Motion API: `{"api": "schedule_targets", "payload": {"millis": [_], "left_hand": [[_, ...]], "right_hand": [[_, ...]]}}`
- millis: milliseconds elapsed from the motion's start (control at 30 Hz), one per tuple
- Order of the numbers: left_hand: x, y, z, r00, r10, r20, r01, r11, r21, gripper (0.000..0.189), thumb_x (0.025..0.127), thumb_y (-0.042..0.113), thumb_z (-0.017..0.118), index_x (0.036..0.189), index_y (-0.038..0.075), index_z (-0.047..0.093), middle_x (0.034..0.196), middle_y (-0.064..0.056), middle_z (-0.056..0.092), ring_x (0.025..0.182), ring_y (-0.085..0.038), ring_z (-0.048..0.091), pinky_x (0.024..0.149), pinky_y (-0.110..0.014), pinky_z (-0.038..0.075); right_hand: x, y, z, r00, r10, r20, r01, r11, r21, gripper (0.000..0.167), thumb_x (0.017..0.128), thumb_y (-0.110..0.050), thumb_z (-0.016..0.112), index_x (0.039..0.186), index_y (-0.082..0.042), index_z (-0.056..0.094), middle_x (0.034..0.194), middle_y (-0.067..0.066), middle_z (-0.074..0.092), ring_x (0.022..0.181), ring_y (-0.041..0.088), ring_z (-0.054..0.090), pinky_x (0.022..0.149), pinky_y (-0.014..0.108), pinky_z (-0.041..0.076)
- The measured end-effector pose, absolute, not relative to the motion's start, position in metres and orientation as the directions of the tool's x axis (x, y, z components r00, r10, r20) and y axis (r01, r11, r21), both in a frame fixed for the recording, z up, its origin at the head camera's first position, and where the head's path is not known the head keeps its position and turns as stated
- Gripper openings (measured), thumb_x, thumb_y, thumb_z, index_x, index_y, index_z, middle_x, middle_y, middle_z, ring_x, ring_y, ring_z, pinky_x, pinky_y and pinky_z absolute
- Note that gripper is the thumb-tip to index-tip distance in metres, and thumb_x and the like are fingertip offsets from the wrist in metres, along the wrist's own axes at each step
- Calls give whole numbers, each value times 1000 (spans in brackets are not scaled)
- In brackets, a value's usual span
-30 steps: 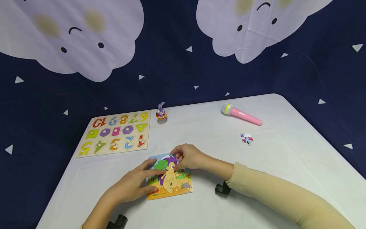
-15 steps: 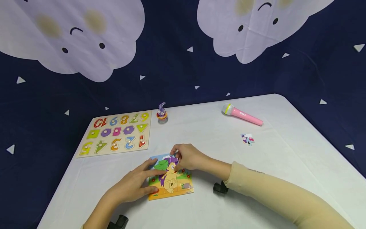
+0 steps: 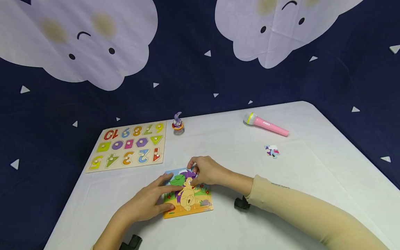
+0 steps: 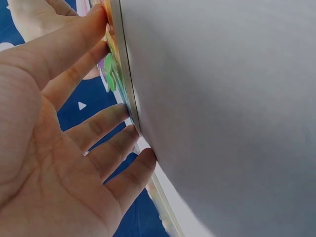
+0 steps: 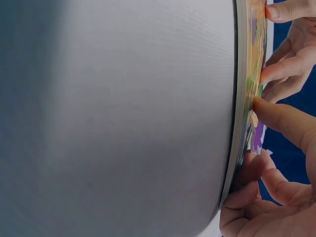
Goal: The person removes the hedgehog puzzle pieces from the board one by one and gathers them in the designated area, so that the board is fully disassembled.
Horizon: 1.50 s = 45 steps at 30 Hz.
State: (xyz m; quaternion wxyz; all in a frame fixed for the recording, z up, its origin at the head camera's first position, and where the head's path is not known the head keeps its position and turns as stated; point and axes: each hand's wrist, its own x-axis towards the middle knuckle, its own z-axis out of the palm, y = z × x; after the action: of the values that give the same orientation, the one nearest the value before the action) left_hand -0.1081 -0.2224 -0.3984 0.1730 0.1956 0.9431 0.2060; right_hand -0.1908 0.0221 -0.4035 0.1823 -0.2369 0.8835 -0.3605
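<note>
Beyond the left hand (image 3: 147, 203), up and to its left, lay a pale wooden number-and-shape peg board (image 3: 128, 146) with bright pieces. The left hand itself lay flat, fingers spread and nearly straight, pressing the near-left part of a square cartoon hedgehog jigsaw puzzle in an orange frame (image 3: 188, 195) on the white tabletop (image 3: 256, 215); the wrist view confirmed the fingertips (image 4: 101, 19) on the board's surface. Just beyond it, the right hand (image 3: 207, 171) curled over the puzzle's far edge, fingertips pinching at a purple-and-blue piece there. Against the frames from a second before, both hands had scarcely shifted; the right fingers had only settled a little, which suggests the piece was being seated rather than lifted. Farther from the right hand sat a small purple figurine (image 3: 177, 122), then, to its right, a pink toy microphone (image 3: 265, 124) and a loose puzzle piece (image 3: 272, 150).
</note>
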Motion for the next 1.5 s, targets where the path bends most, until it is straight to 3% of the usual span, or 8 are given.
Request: {"api": "schedule_targets", "payload": {"millis": [767, 1167, 1500], "left_hand": [[-109, -221, -400, -862, 438, -255, 290, 839, 461, 49, 95, 35, 83, 142, 37, 71, 173, -12, 38, 161, -46, 33, 120, -74, 39], [-108, -223, -398, -858, 448, -252, 294, 829, 476, 48, 95, 38, 83, 141, 39, 71, 174, -12, 38, 161, -48, 33, 120, -76, 38], [-107, -222, -399, -867, 439, -235, 300, 837, 458, 49, 94, 37, 84, 140, 42, 71, 173, -13, 39, 160, -48, 35, 118, -77, 39]], "right_hand": [[-191, 21, -403, -820, -552, -150, -295, 633, -716, 40, 78, -10, 97, 105, -13, 69, 85, -1, 65, 79, 12, 56, 81, 31, 49], [-188, 20, -401, -815, -568, -112, -371, 660, -653, 40, 80, -15, 97, 107, -16, 68, 87, -3, 69, 81, 14, 60, 79, 32, 52], [-195, 23, -405, -808, -570, -147, -313, 628, -712, 38, 78, -13, 96, 105, -15, 69, 82, -4, 64, 78, 12, 56, 80, 30, 50]]}}
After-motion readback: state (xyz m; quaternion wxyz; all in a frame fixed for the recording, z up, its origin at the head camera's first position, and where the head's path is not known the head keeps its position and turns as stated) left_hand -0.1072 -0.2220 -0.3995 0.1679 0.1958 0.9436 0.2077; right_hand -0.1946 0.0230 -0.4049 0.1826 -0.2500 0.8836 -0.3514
